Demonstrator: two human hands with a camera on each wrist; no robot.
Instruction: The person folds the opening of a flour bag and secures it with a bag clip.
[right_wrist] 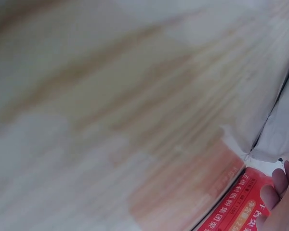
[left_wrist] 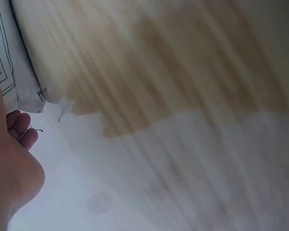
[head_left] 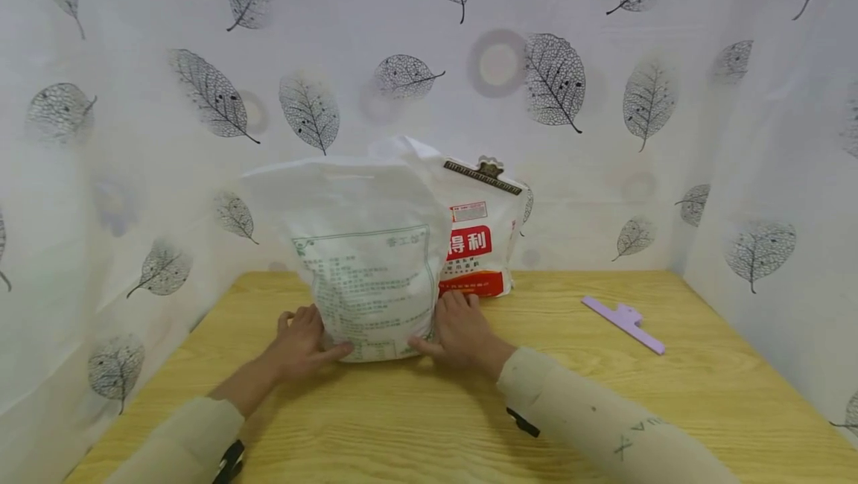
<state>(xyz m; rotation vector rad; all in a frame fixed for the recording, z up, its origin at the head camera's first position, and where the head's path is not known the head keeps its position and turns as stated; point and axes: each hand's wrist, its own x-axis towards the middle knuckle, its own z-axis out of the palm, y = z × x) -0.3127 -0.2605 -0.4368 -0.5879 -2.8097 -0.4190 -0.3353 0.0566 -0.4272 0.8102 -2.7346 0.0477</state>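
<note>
A white woven bag [head_left: 365, 260] with green print stands upright on the table, its top edge flaring out to the left. My left hand [head_left: 302, 346] holds its lower left corner, thumb across the front. At the lower right corner my right hand [head_left: 462, 331] grips the bag, thumb also in front and fingers round the side. Behind and to the right stands a red-and-white flour bag [head_left: 472, 246], partly covered by the first one. A dark metal clip [head_left: 484, 175] is clamped along its top. In the right wrist view, my fingers are close to the flour bag's red base [right_wrist: 231, 204].
A purple clip [head_left: 625, 324] lies on the wooden table [head_left: 375, 432] to the right. A white curtain [head_left: 415, 15] with a leaf pattern surrounds the table at the back and sides.
</note>
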